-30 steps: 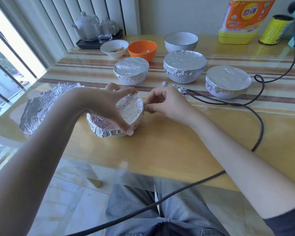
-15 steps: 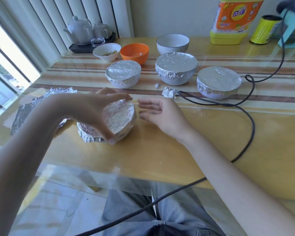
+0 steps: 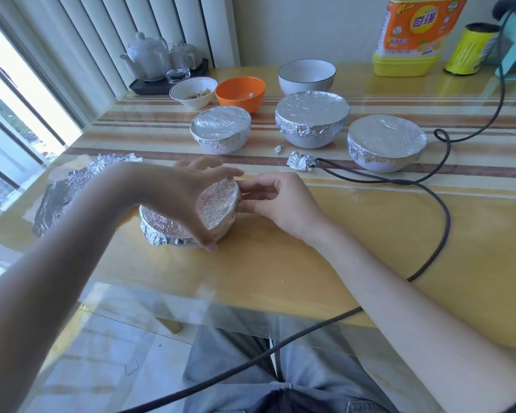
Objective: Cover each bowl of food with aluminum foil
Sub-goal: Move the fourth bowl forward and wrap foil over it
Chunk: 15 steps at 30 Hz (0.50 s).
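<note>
A foil-covered bowl (image 3: pixel 218 205) sits near the table's front left. My left hand (image 3: pixel 179 198) arches over it, thumb at the near rim and fingers at the far rim, gripping it. My right hand (image 3: pixel 276 201) pinches the foil at the bowl's right edge with curled fingers. Three more foil-covered bowls (image 3: pixel 220 132) (image 3: pixel 312 117) (image 3: pixel 386 143) stand in a row further back. Behind them are three uncovered bowls: a small white one with food (image 3: pixel 193 91), an orange one (image 3: pixel 240 92) and a white one (image 3: pixel 306 75).
A crumpled foil sheet (image 3: pixel 69 189) lies at the left edge. Foil scraps (image 3: pixel 300 160) lie mid-table beside a black cable (image 3: pixel 441 204) that loops across the right side. A teapot tray (image 3: pixel 161 81), a yellow bottle (image 3: pixel 411 37) and a yellow can (image 3: pixel 468 49) stand at the back.
My right hand opened and drew off the bowl half a second ago, then came back and now pinches the foil at the right rim. My left hand stayed on the bowl.
</note>
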{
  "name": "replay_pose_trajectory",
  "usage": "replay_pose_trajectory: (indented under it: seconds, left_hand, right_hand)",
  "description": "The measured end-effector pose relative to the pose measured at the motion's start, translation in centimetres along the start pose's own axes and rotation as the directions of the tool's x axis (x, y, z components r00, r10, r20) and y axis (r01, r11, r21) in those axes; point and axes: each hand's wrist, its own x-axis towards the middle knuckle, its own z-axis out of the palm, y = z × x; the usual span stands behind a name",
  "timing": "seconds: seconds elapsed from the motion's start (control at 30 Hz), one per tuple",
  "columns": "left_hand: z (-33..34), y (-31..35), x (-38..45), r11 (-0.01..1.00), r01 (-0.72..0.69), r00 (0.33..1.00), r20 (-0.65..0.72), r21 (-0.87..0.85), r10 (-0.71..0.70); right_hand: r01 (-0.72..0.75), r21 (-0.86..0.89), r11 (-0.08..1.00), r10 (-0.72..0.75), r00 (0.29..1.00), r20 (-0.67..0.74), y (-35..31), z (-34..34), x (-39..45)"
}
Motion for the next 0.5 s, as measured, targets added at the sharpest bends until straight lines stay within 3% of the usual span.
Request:
replay_pose_trajectory:
  seconds: [0.23,0.5]
  left_hand:
    - [0.6,-0.4,0.9,0.999,-0.028,0.997,-0.073,-0.038,0.025]
    - [0.7,0.0,0.9,0.999,0.026,0.996,-0.078,-0.047,-0.029]
  right_hand:
    - [0.067,-0.159,0.985,-0.066,0.998,0.015,-0.4,-0.8,1.7]
    - [0.090,-0.264,0.960,-0.043,0.983,0.178,-1.8,-1.8,3.7]
